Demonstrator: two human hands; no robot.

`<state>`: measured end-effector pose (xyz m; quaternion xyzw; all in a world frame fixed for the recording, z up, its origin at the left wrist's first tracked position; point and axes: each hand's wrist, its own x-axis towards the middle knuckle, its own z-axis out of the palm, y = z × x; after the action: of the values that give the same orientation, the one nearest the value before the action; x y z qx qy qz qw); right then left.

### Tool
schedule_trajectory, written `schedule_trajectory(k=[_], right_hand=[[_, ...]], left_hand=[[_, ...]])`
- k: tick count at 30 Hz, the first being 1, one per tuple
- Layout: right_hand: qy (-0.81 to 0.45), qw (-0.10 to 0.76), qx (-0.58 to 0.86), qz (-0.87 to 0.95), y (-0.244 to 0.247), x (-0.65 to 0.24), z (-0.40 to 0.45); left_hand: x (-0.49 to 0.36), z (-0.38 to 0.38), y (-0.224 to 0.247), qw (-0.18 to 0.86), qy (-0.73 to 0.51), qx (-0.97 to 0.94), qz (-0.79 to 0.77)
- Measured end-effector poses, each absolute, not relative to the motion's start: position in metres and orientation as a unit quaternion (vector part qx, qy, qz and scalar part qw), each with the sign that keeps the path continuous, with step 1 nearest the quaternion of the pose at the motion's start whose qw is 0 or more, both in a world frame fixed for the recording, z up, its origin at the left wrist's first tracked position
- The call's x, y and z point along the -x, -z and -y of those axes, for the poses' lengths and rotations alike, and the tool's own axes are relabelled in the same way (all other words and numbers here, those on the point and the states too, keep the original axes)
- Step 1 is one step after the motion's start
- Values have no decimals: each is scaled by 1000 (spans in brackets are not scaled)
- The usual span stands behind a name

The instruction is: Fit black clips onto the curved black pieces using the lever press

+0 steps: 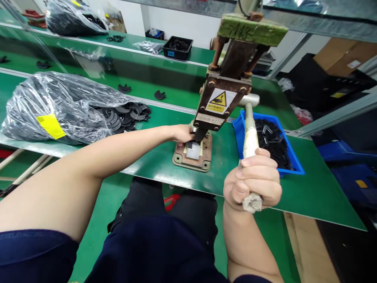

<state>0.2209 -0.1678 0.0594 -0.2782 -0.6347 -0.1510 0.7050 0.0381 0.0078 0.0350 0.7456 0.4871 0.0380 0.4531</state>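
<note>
My right hand (252, 181) is wrapped round the taped lever handle (250, 135) of a hand press (219, 94). A yellow warning sticker (220, 100) marks the front of the press. At the press base (192, 162), my left hand (184, 133) reaches in beside the lowered ram (202, 133). Its fingers are bent round a small dark part (190, 144) under the ram, by a light metal plate (193, 151); the fingertips are partly hidden.
A blue tray (294, 167) of small black parts stands right of the press. On the left, a clear plastic bag (53, 102) spills curved black pieces (129, 117) onto the green bench (153, 157). Behind, loose black pieces (160, 95) lie on a green strip; a black bin (178, 48) stands farther back.
</note>
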Motion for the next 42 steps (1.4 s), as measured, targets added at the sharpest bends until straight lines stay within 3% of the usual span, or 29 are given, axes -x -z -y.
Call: schedule_trajectory(k=[7,20,28,31,35,37,42], right_hand=[[155,704,276,636,-61,-219,168],[143,681,279,661,-63,-223,171],[139,698,269,649,-61,-227,169],[154,711,255,637,-58,-232,162],[191,768,188,582,-53,-234,137],[218,797,126,550,-53,-232,123],[227,806,93,538,-54,-230,112]], left_hand=[[-38,4,-23,463,-93,-722,-505],[-16,22,-21,589,-152,-579,-543],[-2,40,-29,648,-208,-596,-426],[42,53,-23,518,-200,-693,-459],[130,65,-25,159,-109,-790,-582],[171,65,-29,43,-42,-763,-644],[219,56,-25,-13,96,-733,-674]])
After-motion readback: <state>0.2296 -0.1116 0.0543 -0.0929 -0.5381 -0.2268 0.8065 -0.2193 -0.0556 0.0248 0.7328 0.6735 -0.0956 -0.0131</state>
